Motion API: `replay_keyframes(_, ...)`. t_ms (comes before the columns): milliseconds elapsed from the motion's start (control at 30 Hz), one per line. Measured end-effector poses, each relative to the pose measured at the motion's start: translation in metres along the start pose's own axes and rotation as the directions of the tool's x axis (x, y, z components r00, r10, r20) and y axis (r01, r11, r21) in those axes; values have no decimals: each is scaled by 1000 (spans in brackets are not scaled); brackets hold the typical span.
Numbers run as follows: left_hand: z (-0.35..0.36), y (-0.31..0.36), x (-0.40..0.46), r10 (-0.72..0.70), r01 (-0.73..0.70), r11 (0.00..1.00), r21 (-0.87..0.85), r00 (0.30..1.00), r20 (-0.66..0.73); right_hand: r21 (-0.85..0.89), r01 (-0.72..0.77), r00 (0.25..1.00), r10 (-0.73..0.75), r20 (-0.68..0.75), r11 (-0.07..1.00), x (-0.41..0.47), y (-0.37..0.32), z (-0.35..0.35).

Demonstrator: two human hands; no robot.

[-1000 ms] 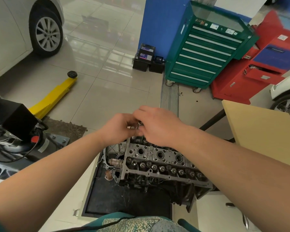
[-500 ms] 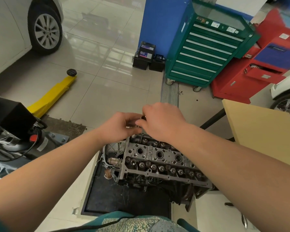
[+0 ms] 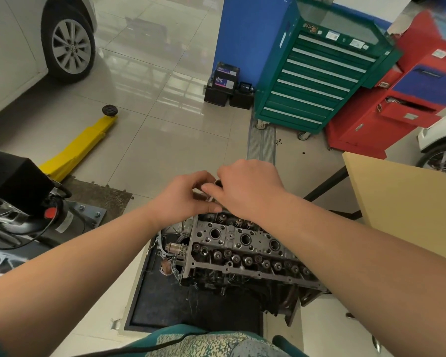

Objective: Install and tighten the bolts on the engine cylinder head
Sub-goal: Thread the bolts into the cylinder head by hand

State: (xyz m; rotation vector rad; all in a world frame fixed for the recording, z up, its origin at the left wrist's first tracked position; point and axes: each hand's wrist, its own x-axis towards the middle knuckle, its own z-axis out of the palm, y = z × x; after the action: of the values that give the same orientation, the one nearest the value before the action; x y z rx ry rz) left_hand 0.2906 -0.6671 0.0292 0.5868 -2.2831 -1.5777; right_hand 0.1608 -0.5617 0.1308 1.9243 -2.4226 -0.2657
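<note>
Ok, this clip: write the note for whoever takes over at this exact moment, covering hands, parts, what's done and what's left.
Left hand and right hand: both raised together above the far edge of the cylinder head, fingers pinching a small metal part between them; what it is cannot be told.
Cylinder head: sits on the engine over a black tray, top exposed.
Done: no bolt visibly being turned.
Left: seat the bolts and tighten them; no wrench in view.

I see a dull, greasy cast-metal cylinder head (image 3: 242,243), glossy floor tiles (image 3: 165,104) beyond it, and a matt black mat (image 3: 165,305) beneath it.
</note>
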Motion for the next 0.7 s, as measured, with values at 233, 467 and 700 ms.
replay_keyframes(233,-8,-9,5,-43,34,993,109,996,81,150,240,970,-243,8,959,-4,10,1)
replay_keyframes(467,1,-5,2,46,-38,989,142,997,-58,38,33,999,-33,-3,999,3,-4,3)
replay_keyframes(700,-4,-6,0,-1,-12,992,123,995,104,152,258,964,-264,20,954,-5,9,4)
